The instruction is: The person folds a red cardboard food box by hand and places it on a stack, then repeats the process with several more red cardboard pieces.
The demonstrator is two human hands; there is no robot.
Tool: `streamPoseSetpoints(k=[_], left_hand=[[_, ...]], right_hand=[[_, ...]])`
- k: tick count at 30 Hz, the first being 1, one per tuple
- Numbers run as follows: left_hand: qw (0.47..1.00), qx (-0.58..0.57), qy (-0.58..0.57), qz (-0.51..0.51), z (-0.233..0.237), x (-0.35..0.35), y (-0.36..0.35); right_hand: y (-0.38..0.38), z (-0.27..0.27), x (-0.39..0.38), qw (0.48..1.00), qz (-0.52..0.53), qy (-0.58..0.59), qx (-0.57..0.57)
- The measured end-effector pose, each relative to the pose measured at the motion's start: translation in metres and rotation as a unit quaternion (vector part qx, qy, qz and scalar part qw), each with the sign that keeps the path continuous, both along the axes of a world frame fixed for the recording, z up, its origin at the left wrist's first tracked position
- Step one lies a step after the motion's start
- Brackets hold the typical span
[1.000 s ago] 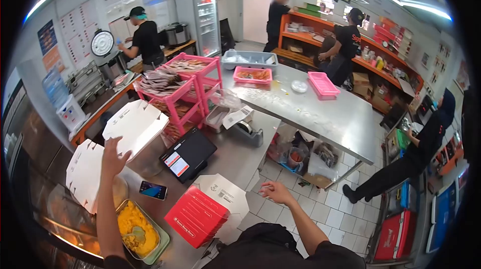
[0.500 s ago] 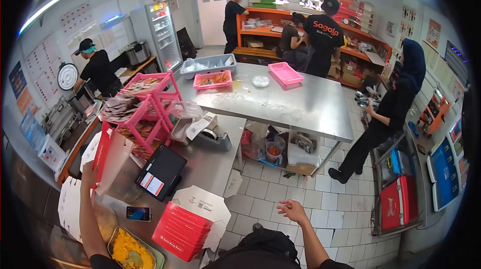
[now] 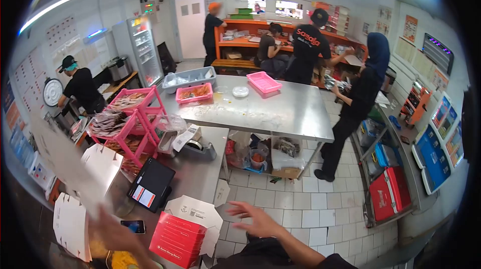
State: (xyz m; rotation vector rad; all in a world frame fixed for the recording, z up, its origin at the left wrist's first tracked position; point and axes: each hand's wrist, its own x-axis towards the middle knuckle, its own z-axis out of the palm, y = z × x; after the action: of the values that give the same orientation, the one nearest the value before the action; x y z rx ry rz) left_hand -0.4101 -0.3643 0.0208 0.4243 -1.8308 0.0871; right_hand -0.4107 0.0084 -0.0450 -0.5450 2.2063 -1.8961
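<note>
My left hand (image 3: 117,231), smeared by motion, is closed on the lower end of a flat carton (image 3: 65,156). The carton stands up at the left, its pale inside showing and its outline blurred. My right hand (image 3: 258,221) hangs over the floor in front of me, holding nothing, with fingers apart. Between the hands, a stack of red cartons (image 3: 178,239) with white flaps rests on the metal counter. A phone (image 3: 133,226) lies just beside my left hand. Yellow food (image 3: 123,260) is partly hidden below that wrist.
White cartons (image 3: 70,224) stand at the left edge. A tablet (image 3: 150,184), a tape dispenser (image 3: 200,151) and pink racks of packets (image 3: 120,123) occupy the counter. Beyond is a steel table (image 3: 260,111) with trays. One person (image 3: 358,98) stands at right; several others work farther back.
My left hand has swung right and toward me, tipping the carton up out of the pile. My right hand has moved left and closer to the red cartons. The view has turned rightward.
</note>
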Motion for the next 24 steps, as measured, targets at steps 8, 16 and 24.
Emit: streamPoseSetpoints(k=[8,16,24], left_hand=[[0.832,0.027,-0.063,-0.55,-0.07,0.038,0.162],[0.361,0.616,-0.208,-0.668,-0.048,0.055,0.125],[0.252,0.68,-0.178,-0.666,-0.013,0.024,0.129]], right_hand=[[-0.06,0.06,0.045,0.967,-0.207,0.122,-0.079],[-0.039,0.06,0.074,0.9,-0.068,0.406,0.141],[-0.032,0.064,0.105,0.885,-0.025,0.411,0.219]])
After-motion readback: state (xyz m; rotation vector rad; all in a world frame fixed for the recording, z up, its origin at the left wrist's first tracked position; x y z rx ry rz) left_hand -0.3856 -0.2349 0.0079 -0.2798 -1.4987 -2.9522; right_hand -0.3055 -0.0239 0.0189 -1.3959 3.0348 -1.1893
